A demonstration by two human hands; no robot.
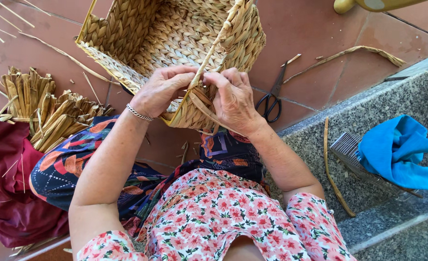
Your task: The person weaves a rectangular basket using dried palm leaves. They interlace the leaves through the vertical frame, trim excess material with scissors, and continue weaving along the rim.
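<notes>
A home patio used for basket weaving: terracotta floor tiles [315, 29], granite step [393, 101], reed bundles [44, 113], scissors [272, 99]

No packages, labels, signs or screens anywhere in your view.

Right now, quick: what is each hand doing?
Left hand: closed, pinching a straw strand at the woven basket rim.
Right hand: closed on the same strand, against the basket corner.
</notes>
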